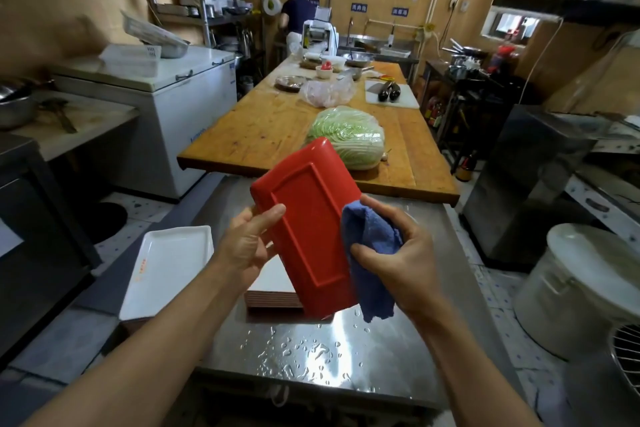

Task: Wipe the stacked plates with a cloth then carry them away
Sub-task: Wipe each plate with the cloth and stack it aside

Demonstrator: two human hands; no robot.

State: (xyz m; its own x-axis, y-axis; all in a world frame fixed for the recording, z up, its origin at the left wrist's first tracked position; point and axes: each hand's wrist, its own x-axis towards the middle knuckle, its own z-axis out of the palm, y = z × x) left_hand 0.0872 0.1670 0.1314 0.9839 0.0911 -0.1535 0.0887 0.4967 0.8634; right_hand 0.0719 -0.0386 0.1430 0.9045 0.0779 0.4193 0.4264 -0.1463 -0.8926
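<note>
Both forearms bare, coming in from the bottom corners and converging at centre frame. Left hand (247, 246) palm toward camera, thumb laid across the underside of the red plate (308, 229), remaining fingers hidden behind its left edge; it holds the plate tilted up, lifted off the surface. Right hand (398, 250) back-of-hand facing right, fingers and thumb curled round a bunched blue cloth (372, 253), pressing it against the plate's right edge. Wrists roughly level, hands close together with the plate between them.
</note>
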